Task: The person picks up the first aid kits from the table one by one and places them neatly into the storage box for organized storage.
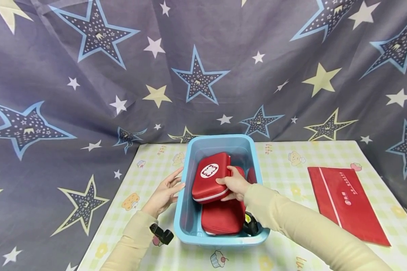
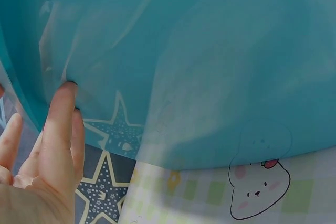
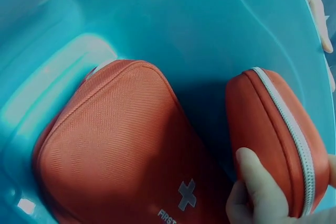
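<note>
My right hand (image 1: 236, 183) grips a red zippered first-aid case (image 1: 205, 186) with a white round emblem, tilted inside a blue plastic tub (image 1: 220, 240). In the right wrist view, my fingers and thumb span the thickness of this case (image 3: 262, 129), across its pale zipper. Beneath it lies another red first-aid case (image 1: 222, 218); a cross and the letters "FIRST" show on its cover (image 3: 121, 135). My left hand (image 1: 164, 194) is at the tub's left side. Its extended fingers (image 2: 60, 124) touch the outer wall in the left wrist view.
A black object with a yellow label (image 1: 251, 226) sits in the tub's front right corner, partly hidden by my sleeve. To the right, a flat red pouch (image 1: 347, 205) lies on the checked tablecloth (image 1: 285, 169). A star-patterned curtain (image 1: 224, 34) hangs behind the table.
</note>
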The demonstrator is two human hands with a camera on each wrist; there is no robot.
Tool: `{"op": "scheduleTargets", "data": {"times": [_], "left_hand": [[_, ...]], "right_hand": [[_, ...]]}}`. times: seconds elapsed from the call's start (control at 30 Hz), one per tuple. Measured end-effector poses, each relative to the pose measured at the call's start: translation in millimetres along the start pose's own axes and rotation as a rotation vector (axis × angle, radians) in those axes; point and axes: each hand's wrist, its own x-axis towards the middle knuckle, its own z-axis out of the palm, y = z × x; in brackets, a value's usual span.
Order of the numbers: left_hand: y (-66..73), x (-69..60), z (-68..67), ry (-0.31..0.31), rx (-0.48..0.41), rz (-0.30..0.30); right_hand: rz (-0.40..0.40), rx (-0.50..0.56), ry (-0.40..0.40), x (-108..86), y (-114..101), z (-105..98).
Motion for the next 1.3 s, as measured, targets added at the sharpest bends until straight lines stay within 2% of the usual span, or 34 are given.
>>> {"op": "scheduleTargets", "data": {"times": [1.0, 1.3], "left_hand": [[-0.2, 0.2, 0.0, -0.004, 0.001, -0.002], [-1.0, -0.1, 0.2, 0.002, 0.004, -0.001]], "right_hand": [[0.043, -0.061, 0.010, -2.2, 1.3, -0.1], [0.048, -0.130, 0.021, -4.0, 2.1, 0.3]]}}
